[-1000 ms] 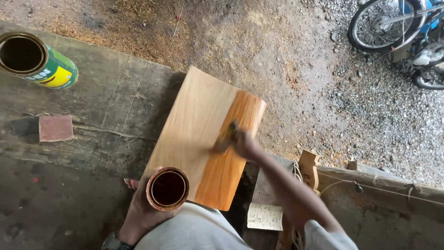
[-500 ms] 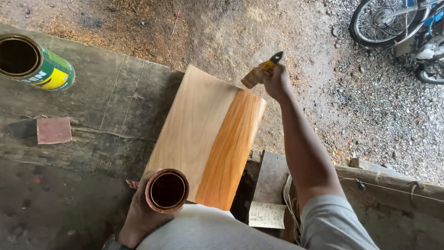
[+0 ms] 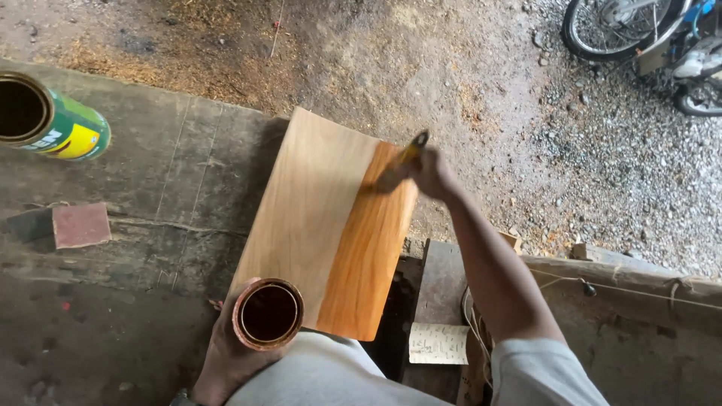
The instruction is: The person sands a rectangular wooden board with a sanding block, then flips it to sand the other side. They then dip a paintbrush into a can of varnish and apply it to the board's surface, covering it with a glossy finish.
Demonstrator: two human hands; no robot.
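Observation:
A light wooden board [image 3: 316, 203] lies on a dark workbench [image 3: 150, 188]. Its right strip [image 3: 368, 256] is darker orange and glossy with wet finish. My right hand [image 3: 430, 171] grips a brush with a yellow handle [image 3: 412, 148], its bristles [image 3: 383, 180] on the board near the far end, at the edge of the coated strip. My left hand [image 3: 226, 353] holds a small round tin [image 3: 268, 313] of dark liquid at the board's near left corner.
A green and yellow can [image 3: 49, 124] stands open at the bench's far left. A reddish sanding block [image 3: 81, 224] lies on the bench. A paper scrap [image 3: 438, 343] sits by my right arm. A motorbike wheel [image 3: 609, 30] is on gravel, top right.
My right hand went from mid-board out past the far edge, then came back onto the board's far end with the brush. The left hand kept the tin still.

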